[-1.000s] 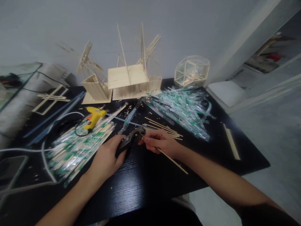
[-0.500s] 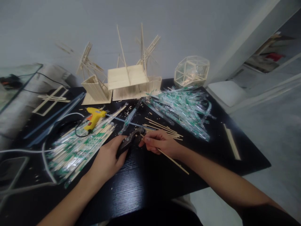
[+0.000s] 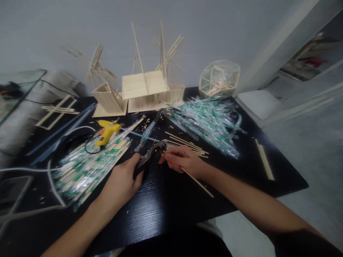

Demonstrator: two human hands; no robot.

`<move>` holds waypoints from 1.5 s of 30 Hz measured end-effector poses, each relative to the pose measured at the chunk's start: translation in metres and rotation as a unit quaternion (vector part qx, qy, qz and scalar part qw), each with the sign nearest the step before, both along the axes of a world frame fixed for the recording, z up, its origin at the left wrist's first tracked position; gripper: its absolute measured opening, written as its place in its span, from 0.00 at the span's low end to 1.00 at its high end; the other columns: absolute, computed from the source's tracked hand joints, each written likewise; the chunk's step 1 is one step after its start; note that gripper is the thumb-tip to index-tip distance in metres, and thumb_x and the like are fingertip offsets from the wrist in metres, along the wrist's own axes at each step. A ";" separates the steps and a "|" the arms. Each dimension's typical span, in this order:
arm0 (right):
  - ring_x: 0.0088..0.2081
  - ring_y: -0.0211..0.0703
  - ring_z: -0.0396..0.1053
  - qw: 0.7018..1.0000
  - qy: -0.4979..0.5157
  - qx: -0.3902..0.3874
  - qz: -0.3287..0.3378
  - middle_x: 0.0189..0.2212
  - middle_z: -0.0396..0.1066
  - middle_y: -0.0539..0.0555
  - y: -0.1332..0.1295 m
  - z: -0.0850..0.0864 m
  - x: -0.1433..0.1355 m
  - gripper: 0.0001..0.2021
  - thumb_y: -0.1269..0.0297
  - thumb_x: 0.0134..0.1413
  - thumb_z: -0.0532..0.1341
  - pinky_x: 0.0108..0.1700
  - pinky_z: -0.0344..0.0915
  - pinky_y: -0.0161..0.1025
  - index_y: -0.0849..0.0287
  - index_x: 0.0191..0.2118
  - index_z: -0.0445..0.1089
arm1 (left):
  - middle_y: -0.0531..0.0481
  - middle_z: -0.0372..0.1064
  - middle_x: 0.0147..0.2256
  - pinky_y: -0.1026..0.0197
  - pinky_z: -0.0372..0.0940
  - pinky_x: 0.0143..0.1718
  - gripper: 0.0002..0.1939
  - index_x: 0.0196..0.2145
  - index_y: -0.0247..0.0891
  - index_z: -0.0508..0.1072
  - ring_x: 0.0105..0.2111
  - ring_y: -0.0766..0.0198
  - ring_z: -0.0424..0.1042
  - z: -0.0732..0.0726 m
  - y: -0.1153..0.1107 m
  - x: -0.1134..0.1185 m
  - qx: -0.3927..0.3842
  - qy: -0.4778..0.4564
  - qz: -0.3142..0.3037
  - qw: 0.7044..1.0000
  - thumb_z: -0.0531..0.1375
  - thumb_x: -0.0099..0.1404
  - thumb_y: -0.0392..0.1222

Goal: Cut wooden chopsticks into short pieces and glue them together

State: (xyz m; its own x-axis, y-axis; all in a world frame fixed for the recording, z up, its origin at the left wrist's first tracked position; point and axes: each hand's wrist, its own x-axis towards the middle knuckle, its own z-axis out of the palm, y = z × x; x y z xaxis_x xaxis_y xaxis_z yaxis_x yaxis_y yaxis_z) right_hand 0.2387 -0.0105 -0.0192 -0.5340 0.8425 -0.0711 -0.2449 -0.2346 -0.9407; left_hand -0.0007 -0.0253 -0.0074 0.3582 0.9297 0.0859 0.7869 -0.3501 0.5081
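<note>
My left hand [image 3: 125, 175] is closed around the dark handles of pliers [image 3: 146, 162], whose head points up and right toward my other hand. Between the pinched fingers of my right hand [image 3: 184, 160] is a thin wooden chopstick [image 3: 199, 185]. Its long end slants down to the right over the black table, and its upper end lies by the jaws. I cannot tell whether the jaws touch it. Just beyond my right hand, several loose chopsticks [image 3: 187, 142] lie side by side. Small cut bits of wood are scattered behind the pliers.
A yellow glue gun [image 3: 107, 134] rests on wrapped chopsticks [image 3: 88, 171] at the left, with a white cable [image 3: 50, 178] nearby. Torn plastic wrappers [image 3: 209, 123] are heaped at right. Stick-built models [image 3: 144, 85] and a faceted frame [image 3: 219, 78] stand along the back of the black table [image 3: 241, 189].
The view has shifted slightly. The head of the pliers sits a little higher and the handles have turned a little. Both hands keep their hold on the pliers and the chopstick.
</note>
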 end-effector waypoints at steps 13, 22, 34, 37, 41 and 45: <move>0.18 0.29 0.49 0.999 -0.030 -0.016 -0.017 0.17 0.55 0.42 0.000 0.002 -0.002 0.19 0.49 0.61 0.65 0.19 0.43 0.31 0.64 0.37 0.76 | 0.54 0.65 0.21 0.61 0.59 0.23 0.03 0.33 0.44 0.62 0.19 0.58 0.70 0.001 -0.001 0.002 0.002 0.046 0.016 0.999 0.52 0.66 0.41; 0.17 0.29 0.50 0.998 -0.051 -0.008 -0.038 0.17 0.57 0.42 0.000 -0.004 -0.006 0.18 0.49 0.62 0.64 0.18 0.44 0.31 0.63 0.37 0.75 | 0.51 0.69 0.22 0.59 0.59 0.24 0.04 0.34 0.43 0.64 0.21 0.55 0.74 -0.003 0.003 0.001 -0.015 0.075 0.027 0.997 0.52 0.67 0.42; 0.17 0.29 0.48 0.998 -0.049 -0.024 -0.034 0.17 0.55 0.41 0.000 -0.003 -0.007 0.20 0.47 0.61 0.64 0.19 0.43 0.31 0.63 0.38 0.74 | 0.48 0.71 0.24 0.58 0.61 0.27 0.08 0.35 0.42 0.65 0.24 0.52 0.75 0.000 0.003 0.001 -0.047 0.093 0.030 0.994 0.49 0.68 0.45; 0.17 0.29 0.48 0.998 -0.044 -0.024 -0.031 0.17 0.55 0.41 0.001 -0.005 -0.007 0.19 0.47 0.61 0.64 0.19 0.43 0.31 0.62 0.38 0.74 | 0.49 0.70 0.22 0.59 0.61 0.26 0.08 0.34 0.43 0.64 0.23 0.53 0.75 0.000 0.003 0.001 -0.050 0.092 0.037 0.994 0.49 0.68 0.45; 0.17 0.29 0.49 0.998 -0.047 -0.023 -0.029 0.17 0.55 0.41 0.002 -0.006 -0.006 0.18 0.49 0.62 0.64 0.19 0.44 0.31 0.62 0.39 0.74 | 0.51 0.68 0.21 0.59 0.60 0.25 0.07 0.34 0.43 0.64 0.22 0.55 0.73 -0.002 0.004 0.001 -0.045 0.079 0.040 0.995 0.50 0.67 0.46; 0.18 0.29 0.49 0.998 -0.046 -0.032 -0.025 0.18 0.55 0.41 0.002 -0.005 -0.005 0.18 0.48 0.63 0.63 0.19 0.44 0.31 0.62 0.39 0.74 | 0.51 0.69 0.22 0.60 0.60 0.26 0.09 0.33 0.42 0.66 0.22 0.57 0.72 -0.003 0.005 0.001 -0.048 0.039 0.034 0.998 0.51 0.67 0.47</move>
